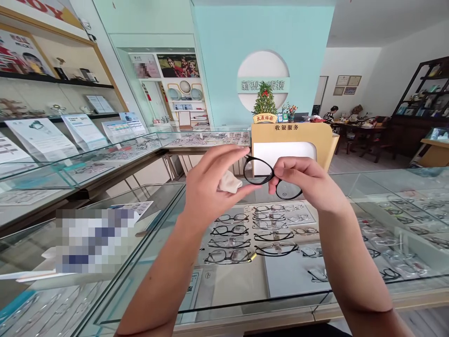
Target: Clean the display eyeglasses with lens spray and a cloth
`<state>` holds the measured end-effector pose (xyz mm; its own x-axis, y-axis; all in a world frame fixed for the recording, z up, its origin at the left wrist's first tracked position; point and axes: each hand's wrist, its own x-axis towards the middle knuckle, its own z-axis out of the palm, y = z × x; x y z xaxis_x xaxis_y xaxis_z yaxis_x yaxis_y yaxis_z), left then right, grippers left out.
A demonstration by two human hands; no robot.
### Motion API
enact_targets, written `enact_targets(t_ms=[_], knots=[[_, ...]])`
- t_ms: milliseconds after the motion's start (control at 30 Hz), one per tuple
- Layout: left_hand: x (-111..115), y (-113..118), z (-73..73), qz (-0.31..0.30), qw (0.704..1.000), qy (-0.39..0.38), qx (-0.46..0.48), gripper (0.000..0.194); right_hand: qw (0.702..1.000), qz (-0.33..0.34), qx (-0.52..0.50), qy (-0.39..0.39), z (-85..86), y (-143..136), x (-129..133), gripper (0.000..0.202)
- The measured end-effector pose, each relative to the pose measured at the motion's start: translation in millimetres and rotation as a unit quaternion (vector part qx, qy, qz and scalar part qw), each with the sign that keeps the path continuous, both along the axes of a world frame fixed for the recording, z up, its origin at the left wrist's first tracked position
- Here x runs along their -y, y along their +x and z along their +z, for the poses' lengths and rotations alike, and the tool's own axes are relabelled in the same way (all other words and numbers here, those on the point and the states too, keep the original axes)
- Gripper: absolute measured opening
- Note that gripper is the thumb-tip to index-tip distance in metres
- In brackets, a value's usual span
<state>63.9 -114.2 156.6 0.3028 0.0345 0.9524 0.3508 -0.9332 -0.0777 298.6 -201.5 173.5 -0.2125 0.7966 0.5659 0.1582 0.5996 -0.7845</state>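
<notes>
A pair of black-rimmed eyeglasses (258, 183) is held up between my hands, above the glass display case, tilted down to the right. My right hand (303, 180) pinches the frame around the bridge, between the two lenses. My left hand (219, 182) curves about the other lens, thumb near its lower rim and fingertips at its upper outer corner. A crumpled pale cloth (229, 182) sits in the left palm. Below, rows of eyeglasses (229, 230) lie inside the case. The right fingers partly hide the frame's middle.
The glass display case (231, 292) spans the front, with more frames at right (393, 241). Papers, partly blurred out (94, 238), lie on the left counter. A wooden cashier desk (328, 140) with a potted plant (265, 100) stands behind. Another person (330, 114) sits far right.
</notes>
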Motion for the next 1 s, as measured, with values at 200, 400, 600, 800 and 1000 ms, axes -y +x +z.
enact_targets(t_ms=[200,400,600,800,1000], knots=[[2,2,-0.9,-0.002,1.000,-0.013,0.025,0.064,0.997,-0.037,-0.007,0.074,-4.3,-4,-2,0.028],[-1,5,-1.0,0.033,0.994,0.004,0.108,0.057,0.902,-0.227,-0.002,0.368,-14.4,-5,-19,0.028],[-12,4,-8.0,0.074,0.981,-0.007,0.179,0.064,0.733,-0.358,0.031,0.578,-25.0,-10,-50,0.067],[-16,4,-14.7,0.078,0.975,-0.018,0.206,0.069,0.747,-0.415,0.077,0.514,-36.3,-23,-52,0.074],[-13,7,-16.4,0.064,0.973,-0.037,0.217,0.067,0.762,-0.460,0.103,0.445,-37.8,-26,-43,0.058]])
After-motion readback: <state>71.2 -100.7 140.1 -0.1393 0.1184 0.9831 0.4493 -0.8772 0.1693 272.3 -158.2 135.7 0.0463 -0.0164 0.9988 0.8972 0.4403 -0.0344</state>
